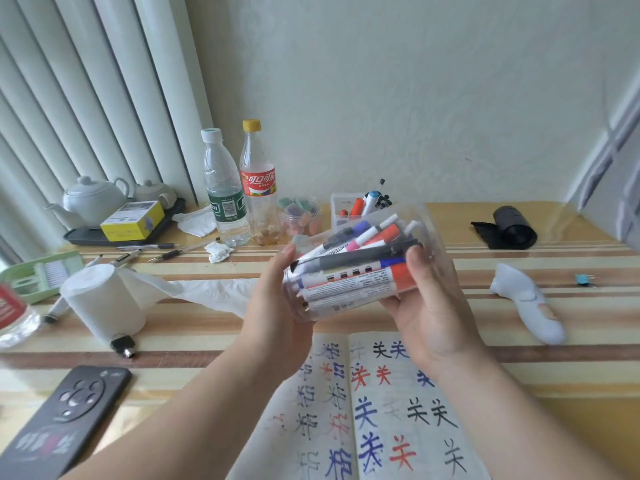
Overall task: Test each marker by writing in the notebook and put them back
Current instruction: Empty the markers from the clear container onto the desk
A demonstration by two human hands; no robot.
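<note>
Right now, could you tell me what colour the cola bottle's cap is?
The cola bottle's cap is yellow; head view.

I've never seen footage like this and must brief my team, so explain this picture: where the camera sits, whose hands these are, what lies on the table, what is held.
No machine here: this is one picture from a wide-angle camera worn on a person's head, looking forward and down. The person's left hand and right hand together grip a clear plastic jar, tipped sideways and packed with whiteboard markers. Nearer the person, on the striped table, lies an open notebook covered with test characters in black, red and blue. To the left stand a tissue roll, a water bottle, a cola bottle and a white teapot; a black phone lies nearer. To the right lie a white handheld device and a black roll.
</note>
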